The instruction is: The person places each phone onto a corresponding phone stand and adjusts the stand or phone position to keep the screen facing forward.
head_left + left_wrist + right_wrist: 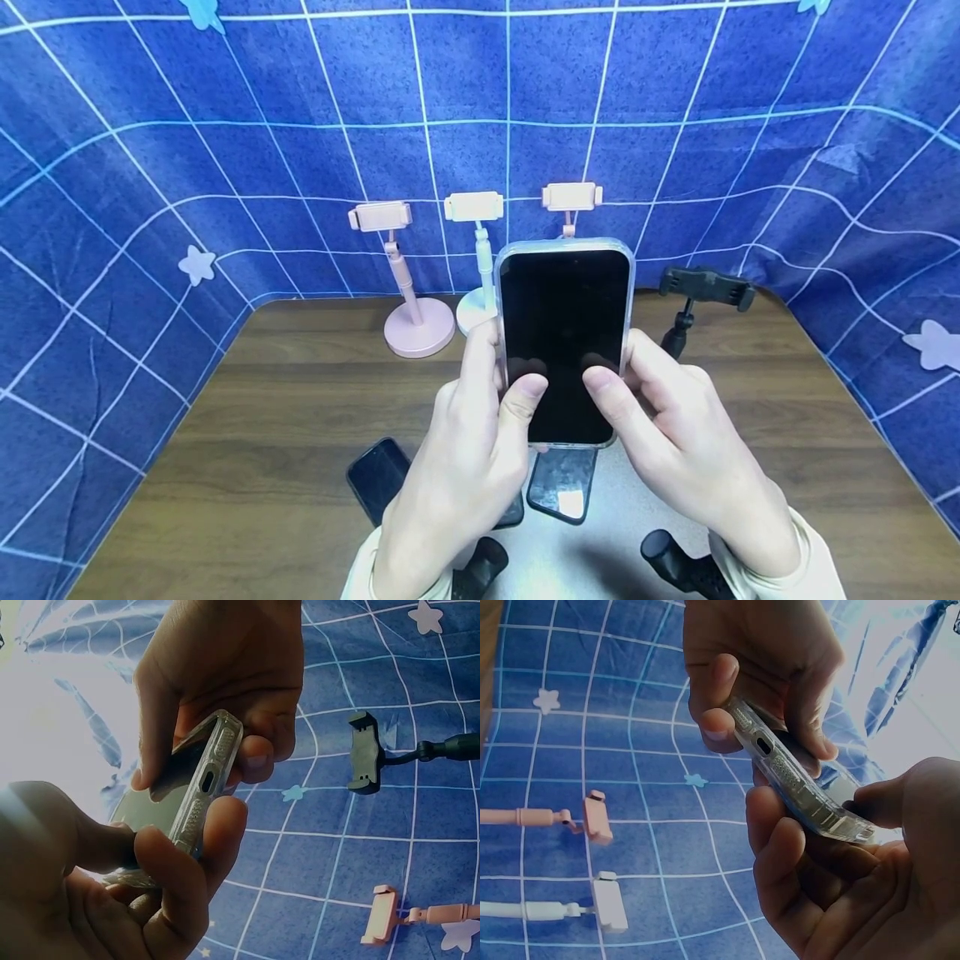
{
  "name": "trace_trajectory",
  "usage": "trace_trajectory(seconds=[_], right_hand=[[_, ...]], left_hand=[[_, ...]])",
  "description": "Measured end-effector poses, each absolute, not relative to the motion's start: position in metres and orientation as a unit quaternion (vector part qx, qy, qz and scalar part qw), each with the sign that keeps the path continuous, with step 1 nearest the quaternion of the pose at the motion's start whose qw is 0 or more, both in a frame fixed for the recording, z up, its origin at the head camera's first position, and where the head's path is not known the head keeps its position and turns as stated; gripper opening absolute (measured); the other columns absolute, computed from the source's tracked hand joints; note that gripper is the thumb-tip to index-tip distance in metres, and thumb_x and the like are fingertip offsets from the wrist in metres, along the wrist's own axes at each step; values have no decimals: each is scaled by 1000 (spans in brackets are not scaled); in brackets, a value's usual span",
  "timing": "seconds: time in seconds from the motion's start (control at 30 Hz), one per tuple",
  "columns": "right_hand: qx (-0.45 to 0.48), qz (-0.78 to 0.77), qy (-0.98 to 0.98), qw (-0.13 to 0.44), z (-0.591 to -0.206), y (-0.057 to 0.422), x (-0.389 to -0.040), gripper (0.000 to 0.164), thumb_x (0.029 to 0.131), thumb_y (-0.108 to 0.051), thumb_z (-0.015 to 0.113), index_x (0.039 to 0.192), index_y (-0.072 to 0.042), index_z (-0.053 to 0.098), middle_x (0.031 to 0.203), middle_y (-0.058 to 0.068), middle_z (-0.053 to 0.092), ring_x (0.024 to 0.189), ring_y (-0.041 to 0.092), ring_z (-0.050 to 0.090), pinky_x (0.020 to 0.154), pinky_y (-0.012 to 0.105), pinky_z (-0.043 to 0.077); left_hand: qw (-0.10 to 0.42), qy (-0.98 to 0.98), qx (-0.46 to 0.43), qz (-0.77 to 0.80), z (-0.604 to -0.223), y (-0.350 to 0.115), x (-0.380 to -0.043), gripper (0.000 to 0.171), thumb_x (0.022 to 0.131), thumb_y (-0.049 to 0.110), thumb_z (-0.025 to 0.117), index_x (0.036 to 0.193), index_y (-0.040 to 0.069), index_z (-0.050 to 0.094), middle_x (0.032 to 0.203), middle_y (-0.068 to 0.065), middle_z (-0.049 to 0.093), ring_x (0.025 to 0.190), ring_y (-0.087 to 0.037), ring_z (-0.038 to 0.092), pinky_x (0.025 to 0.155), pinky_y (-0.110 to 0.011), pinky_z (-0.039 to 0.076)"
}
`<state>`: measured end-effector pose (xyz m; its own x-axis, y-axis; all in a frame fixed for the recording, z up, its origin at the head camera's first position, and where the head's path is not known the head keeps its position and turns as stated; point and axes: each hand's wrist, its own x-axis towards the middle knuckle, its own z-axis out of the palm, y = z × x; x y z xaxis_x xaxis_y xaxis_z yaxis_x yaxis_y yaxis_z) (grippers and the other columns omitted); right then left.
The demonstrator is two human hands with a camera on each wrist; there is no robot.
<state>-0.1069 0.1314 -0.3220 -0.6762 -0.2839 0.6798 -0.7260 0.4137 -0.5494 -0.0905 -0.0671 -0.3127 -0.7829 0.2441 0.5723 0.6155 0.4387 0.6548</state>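
Note:
Both hands hold a smartphone (566, 317) in a clear case, upright above the table with its dark screen facing me. My left hand (468, 467) grips its left edge, and my right hand (686, 450) grips the right edge. Both thumbs lie over the lower part of the screen. In the left wrist view, the clear case (214, 769) shows its bottom edge with a charging port, and the fingers curl behind it. From the right wrist view, the phone (780, 769) is tilted between the two hands.
Behind the phone stand a pink phone stand (420, 327), a white phone stand (474, 207), another pink stand (572, 197) and a black phone holder (705, 287). Dark phones (564, 483) lie on the wooden table (247, 433) below. A blue gridded cloth (465, 83) surrounds the table's back and sides.

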Motion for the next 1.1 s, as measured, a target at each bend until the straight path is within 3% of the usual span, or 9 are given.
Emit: trace_trajectory(seconds=[0.23, 0.6, 1.1], right_hand=[[319, 444, -800, 247, -322, 131, -107, 12, 101, -4, 61, 111, -12, 63, 68, -15, 54, 57, 0, 45, 52, 17, 37], [311, 436, -804, 259, -322, 131, -108, 9, 102, -6, 61, 109, -11, 63, 65, -16, 48, 55, -2, 40, 50, 16, 34], [305, 434, -812, 245, -323, 131, -108, 22, 103, -6, 59, 124, -12, 64, 66, -13, 48, 53, -1, 40, 47, 18, 34]], left_hand=[[188, -824, -254, -470, -312, -67, -90, 38, 108, 17, 52, 143, 9, 37, 66, 6, 36, 53, -1, 37, 45, -20, 31], [192, -821, -261, -471, -311, -66, -90, 30, 108, 14, 53, 135, 9, 40, 66, 6, 35, 53, -1, 36, 46, -20, 31], [197, -832, -253, -453, -310, -66, -91, 26, 107, 15, 54, 129, 9, 42, 65, 7, 35, 53, 0, 37, 47, -19, 30]])
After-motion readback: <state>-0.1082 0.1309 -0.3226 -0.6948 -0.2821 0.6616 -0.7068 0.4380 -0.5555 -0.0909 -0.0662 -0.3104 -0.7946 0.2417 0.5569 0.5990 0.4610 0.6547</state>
